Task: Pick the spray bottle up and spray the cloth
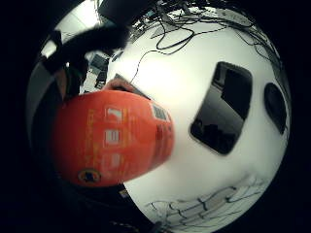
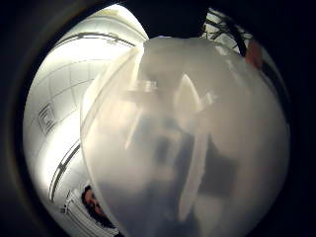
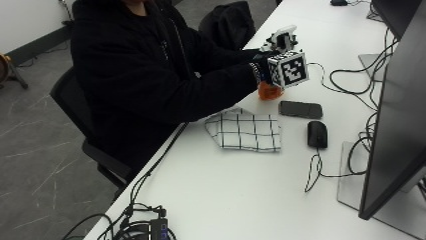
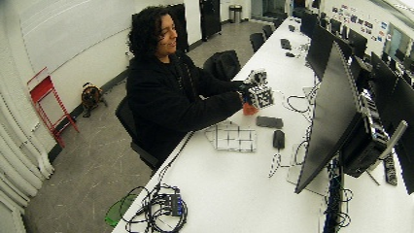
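Note:
The orange spray bottle (image 3: 268, 91) with a white spray head (image 3: 283, 37) stands upright in my gloved right hand (image 3: 258, 64), whose fingers curl round its neck. I cannot tell if its base touches the white table (image 3: 219, 190). The bottle's orange body (image 1: 114, 138) fills one palm view and the pale spray head (image 2: 187, 148) fills the other. A white cloth (image 3: 243, 131) with a black grid lies flat on the table, nearer the person than the bottle, and shows past the bottle as the cloth (image 1: 209, 206).
A black phone (image 3: 301, 109) and a black mouse (image 3: 317, 134) lie just right of the cloth. A large monitor (image 3: 393, 125) stands along the right side, with cables (image 3: 346, 75) behind the phone. A cable bundle (image 3: 143, 225) sits at the near table edge.

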Available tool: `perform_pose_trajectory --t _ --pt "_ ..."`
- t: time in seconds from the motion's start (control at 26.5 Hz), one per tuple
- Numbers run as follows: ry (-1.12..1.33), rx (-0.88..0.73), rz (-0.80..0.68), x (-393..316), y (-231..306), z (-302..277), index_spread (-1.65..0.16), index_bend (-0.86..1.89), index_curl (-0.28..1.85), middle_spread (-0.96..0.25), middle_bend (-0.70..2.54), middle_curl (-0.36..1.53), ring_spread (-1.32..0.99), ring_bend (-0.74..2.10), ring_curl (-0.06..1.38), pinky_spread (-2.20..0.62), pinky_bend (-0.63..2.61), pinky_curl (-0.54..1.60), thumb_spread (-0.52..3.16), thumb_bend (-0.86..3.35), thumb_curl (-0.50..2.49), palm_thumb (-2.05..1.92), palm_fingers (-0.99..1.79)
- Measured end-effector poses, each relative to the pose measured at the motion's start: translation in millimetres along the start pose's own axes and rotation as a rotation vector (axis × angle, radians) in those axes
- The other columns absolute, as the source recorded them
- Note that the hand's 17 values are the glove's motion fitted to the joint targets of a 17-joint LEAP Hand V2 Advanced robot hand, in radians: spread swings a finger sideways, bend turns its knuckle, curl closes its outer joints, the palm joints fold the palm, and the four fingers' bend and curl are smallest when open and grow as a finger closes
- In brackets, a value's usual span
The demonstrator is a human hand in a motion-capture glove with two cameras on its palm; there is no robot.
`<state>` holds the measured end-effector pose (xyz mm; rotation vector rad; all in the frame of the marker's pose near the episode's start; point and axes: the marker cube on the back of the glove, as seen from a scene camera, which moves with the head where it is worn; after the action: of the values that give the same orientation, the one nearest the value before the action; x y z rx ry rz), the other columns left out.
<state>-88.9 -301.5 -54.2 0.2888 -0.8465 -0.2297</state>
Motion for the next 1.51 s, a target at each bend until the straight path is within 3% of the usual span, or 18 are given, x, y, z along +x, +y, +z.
perform_pose_trajectory --t 0.23,0.45,0.87,1.51 --pt "0.177 -0.024 0.07 7.7 39.0 -32.7 -0.34 0.02 0.51 -0.16 0.42 0.49 -0.15 0.51 0.44 -0.04 0.49 0.44 0.77 -0.05 0.73 0.74 0.56" --pt "0.496 -0.022 0.159 -1.8 97.3 -73.3 -0.37 0.05 0.4 -0.11 0.35 0.45 -0.11 0.46 0.39 0.1 0.48 0.4 0.91 -0.05 0.66 0.67 0.38" --pt "0.956 -0.13 0.273 -29.9 183.4 -86.0 -0.43 0.13 0.32 -0.08 0.26 0.4 -0.08 0.4 0.35 0.2 0.41 0.36 1.08 -0.03 0.54 0.56 0.25" --pt "0.965 -0.167 0.248 -15.7 234.7 -69.7 -0.44 0.14 0.27 -0.09 0.21 0.37 -0.1 0.36 0.32 0.21 0.39 0.34 1.19 -0.01 0.45 0.56 0.29"
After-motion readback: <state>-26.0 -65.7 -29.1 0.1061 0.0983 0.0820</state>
